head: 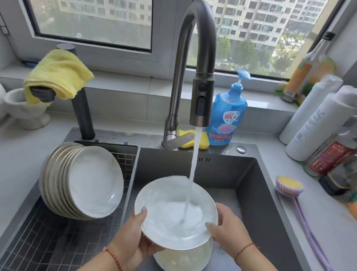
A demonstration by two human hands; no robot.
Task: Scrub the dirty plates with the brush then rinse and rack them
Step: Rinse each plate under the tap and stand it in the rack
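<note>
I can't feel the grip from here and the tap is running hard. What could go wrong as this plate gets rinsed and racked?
1. Both hands, left and right, hold the wet plate only by its rim; it may slip onto the dirty plate below.
2. The stream hits the tilted plate and may splash over the sink edge.
3. The racked plates lean; adding another roughly could topple them.
</note>
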